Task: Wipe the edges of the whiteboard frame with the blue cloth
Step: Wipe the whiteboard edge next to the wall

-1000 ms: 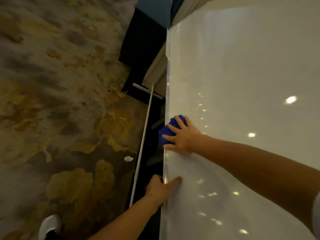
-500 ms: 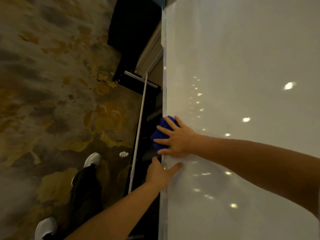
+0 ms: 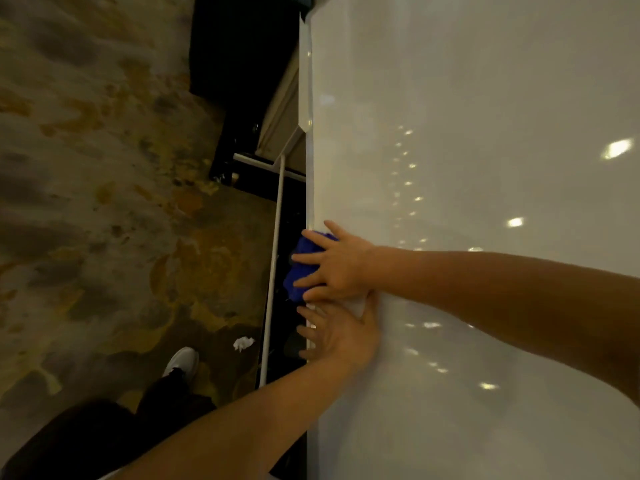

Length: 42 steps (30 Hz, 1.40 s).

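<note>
The right hand (image 3: 341,266) presses the blue cloth (image 3: 302,268) on the left edge of the whiteboard (image 3: 467,133), fingers spread over it. The left hand (image 3: 341,336) lies just below, fingers open flat on the board

One view only, head cam, wide-angle, so nothing shared w/ a second view. Looks forward and steeply down along the left edge of the whiteboard (image 3: 467,168), close enough that the board fills the right half of the frame. Lens sits above and just right of that edge; the frame edge (image 3: 309,188) runs nearly vertical thru mid-frame. Both forearms enter from bottom and right; left hand (image 3: 341,336) and right hand (image 3: 337,266) land near centre. Left half drops to patterned carpet (image 3: 104,202) far below, w/ a white shoe (image 3: 181,362) low in frame. Horizon tilted; straight lines bow toward the edges.
</note>
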Available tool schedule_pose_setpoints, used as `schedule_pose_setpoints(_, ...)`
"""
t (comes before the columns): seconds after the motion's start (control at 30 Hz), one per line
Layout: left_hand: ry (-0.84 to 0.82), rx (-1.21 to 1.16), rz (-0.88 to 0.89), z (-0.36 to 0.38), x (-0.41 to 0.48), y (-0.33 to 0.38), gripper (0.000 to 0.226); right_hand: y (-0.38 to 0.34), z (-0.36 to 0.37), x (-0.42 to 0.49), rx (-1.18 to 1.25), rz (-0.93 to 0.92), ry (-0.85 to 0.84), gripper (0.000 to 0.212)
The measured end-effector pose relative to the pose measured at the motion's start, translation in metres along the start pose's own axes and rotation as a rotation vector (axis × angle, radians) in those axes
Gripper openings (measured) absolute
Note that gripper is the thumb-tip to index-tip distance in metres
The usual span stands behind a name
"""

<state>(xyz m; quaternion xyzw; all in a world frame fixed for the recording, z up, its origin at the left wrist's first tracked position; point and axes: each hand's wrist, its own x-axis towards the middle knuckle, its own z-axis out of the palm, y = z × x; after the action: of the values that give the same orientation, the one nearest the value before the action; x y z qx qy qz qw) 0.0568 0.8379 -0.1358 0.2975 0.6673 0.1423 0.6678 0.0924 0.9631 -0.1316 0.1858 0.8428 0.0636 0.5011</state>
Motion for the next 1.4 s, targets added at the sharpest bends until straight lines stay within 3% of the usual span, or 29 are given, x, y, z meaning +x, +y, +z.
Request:
schedule_pose_setpoints(0.17, -0.073, 0.023, -0.024, 0.001, 0.024, 0.033, 0.124, 0.115, -0.016, 0.015, -0.045, 0.441, 0.085, 0.067)
schedule_pose_setpoints(0.2, -0.076, 0.018, -0.055, -0.002, 0.03, 0.041, 0.125, 0.125, -0.02, 0.021, -0.038, 0.438, 0.072, 0.068)
schedule_pose_setpoints(0.27, -0.085, 0.012, -0.075, -0.008, 0.037, 0.053, 0.121, 0.125, -0.021, 0.03, 0.012, 0.254, 0.014, 0.067)
schedule_pose_setpoints(0.33, -0.062, 0.016, 0.035, -0.017, 0.047, 0.068, 0.113, 0.118, -0.019, 0.036, 0.062, 0.006, -0.056, 0.061)
schedule_pose_setpoints(0.4, -0.071, -0.023, 0.135, -0.032, 0.062, 0.091, 0.108, 0.13, -0.024, 0.04, 0.086, -0.087, -0.068, 0.056)
schedule_pose_setpoints(0.47, -0.139, -0.042, 0.147, -0.048, 0.085, 0.124, 0.107, 0.172, -0.032, 0.054, 0.049, 0.047, -0.008, 0.055)
schedule_pose_setpoints(0.57, -0.206, -0.07, 0.152, -0.074, 0.121, 0.169, 0.102, 0.252, -0.053, 0.076, 0.033, 0.458, 0.061, 0.061)
schedule_pose_setpoints(0.63, -0.224, -0.106, 0.139, -0.095, 0.15, 0.202, 0.099, 0.29, -0.067, 0.098, 0.064, 0.559, 0.033, 0.066)
schedule_pose_setpoints(0.8, -0.237, -0.139, 0.134, -0.129, 0.194, 0.254, 0.091, 0.277, -0.076, 0.127, 0.131, 0.379, -0.033, 0.071)
schedule_pose_setpoints(0.93, -0.347, -0.075, 0.035, -0.137, 0.204, 0.278, 0.102, 0.305, -0.075, 0.123, 0.126, 0.301, -0.063, 0.071)
schedule_pose_setpoints(1.17, -0.268, -0.176, 0.086, -0.171, 0.27, 0.353, 0.089, 0.395, -0.089, 0.187, 0.111, 0.377, -0.026, 0.073)
schedule_pose_setpoints(1.4, -0.152, -0.015, 0.228, -0.208, 0.353, 0.432, 0.09, 0.51, -0.096, 0.263, 0.115, 0.492, 0.061, 0.082)
